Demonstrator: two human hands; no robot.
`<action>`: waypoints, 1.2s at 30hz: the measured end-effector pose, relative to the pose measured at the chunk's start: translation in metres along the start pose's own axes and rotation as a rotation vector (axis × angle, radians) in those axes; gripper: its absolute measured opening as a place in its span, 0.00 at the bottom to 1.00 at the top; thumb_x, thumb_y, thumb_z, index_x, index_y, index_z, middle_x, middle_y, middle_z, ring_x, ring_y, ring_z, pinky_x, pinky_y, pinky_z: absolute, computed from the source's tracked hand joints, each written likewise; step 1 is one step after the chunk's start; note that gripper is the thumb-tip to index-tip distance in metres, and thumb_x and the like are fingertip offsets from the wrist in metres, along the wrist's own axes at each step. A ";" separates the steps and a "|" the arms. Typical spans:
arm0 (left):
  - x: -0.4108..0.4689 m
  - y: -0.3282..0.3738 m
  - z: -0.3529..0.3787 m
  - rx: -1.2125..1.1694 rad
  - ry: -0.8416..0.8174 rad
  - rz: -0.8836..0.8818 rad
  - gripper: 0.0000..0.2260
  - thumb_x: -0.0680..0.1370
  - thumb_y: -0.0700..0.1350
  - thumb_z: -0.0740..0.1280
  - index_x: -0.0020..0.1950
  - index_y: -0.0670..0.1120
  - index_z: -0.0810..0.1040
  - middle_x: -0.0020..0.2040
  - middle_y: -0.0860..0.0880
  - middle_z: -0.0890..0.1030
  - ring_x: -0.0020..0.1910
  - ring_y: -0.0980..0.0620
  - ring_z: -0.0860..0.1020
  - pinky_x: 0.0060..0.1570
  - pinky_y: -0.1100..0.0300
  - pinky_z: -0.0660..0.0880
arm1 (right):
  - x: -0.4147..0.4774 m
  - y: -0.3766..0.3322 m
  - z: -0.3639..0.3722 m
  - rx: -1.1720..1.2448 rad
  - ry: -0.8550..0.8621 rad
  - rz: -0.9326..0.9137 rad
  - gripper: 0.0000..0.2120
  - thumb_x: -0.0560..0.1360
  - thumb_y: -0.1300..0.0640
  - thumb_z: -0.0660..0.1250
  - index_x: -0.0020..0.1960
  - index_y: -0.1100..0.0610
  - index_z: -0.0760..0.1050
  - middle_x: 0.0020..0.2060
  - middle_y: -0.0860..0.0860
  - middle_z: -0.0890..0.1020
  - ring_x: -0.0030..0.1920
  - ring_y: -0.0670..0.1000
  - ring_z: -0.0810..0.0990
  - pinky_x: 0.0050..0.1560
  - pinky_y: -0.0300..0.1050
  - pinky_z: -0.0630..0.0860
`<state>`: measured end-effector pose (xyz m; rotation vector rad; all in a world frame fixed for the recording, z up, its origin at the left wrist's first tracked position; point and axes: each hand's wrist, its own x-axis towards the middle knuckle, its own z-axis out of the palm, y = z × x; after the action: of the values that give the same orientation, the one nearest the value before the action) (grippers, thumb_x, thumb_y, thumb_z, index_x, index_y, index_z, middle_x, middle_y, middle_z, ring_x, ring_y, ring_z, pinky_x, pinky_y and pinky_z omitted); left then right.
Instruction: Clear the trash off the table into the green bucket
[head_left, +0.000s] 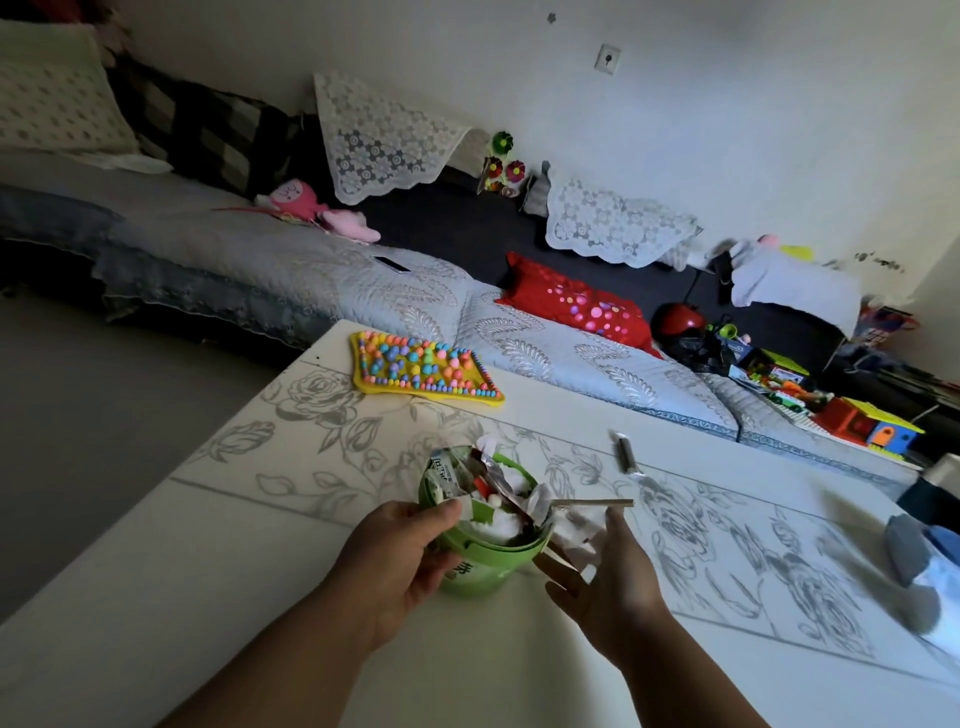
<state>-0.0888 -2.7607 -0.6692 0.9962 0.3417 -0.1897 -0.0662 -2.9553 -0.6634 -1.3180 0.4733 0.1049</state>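
The green bucket (480, 564) stands on the white flowered table (260, 519), heaped with wrappers, white tissue and foil (488, 483). My left hand (402, 561) grips the bucket's left rim and wall. My right hand (605, 577) hovers just right of the bucket with fingers spread, over crumpled white tissue (584, 525) lying on the table; whether it touches the tissue is unclear. A thin stick (592, 503) pokes out of the bucket to the right. A small silvery wrapper (625, 452) lies farther back on the table.
A yellow mat with coloured bumps (421, 366) lies at the table's far edge. Grey-blue cloth and a white item (924, 566) sit at the right edge. Behind are a sofa with a red pillow (576, 304) and toys on the floor (872, 423).
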 end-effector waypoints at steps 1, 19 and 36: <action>0.001 -0.001 0.000 0.002 0.002 0.001 0.09 0.72 0.44 0.73 0.47 0.40 0.78 0.33 0.47 0.80 0.29 0.52 0.79 0.21 0.66 0.72 | 0.001 0.001 0.000 -0.002 0.002 0.008 0.24 0.78 0.36 0.51 0.54 0.53 0.76 0.51 0.55 0.82 0.49 0.58 0.82 0.54 0.52 0.69; -0.002 -0.006 -0.001 0.167 0.086 0.083 0.14 0.73 0.54 0.71 0.51 0.46 0.75 0.48 0.46 0.83 0.32 0.53 0.81 0.24 0.66 0.71 | 0.001 0.001 -0.020 0.004 -0.041 0.035 0.32 0.76 0.31 0.46 0.64 0.51 0.71 0.55 0.54 0.81 0.52 0.56 0.81 0.58 0.53 0.66; -0.010 -0.009 -0.017 0.550 0.138 0.282 0.16 0.71 0.60 0.69 0.50 0.50 0.77 0.47 0.50 0.83 0.42 0.51 0.82 0.42 0.55 0.75 | -0.016 0.008 -0.021 -0.482 0.037 -0.159 0.08 0.78 0.50 0.62 0.49 0.52 0.78 0.47 0.51 0.82 0.47 0.53 0.83 0.42 0.44 0.71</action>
<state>-0.1037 -2.7505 -0.6811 1.5924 0.2750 0.0484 -0.0890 -2.9703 -0.6679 -1.8278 0.3846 0.0642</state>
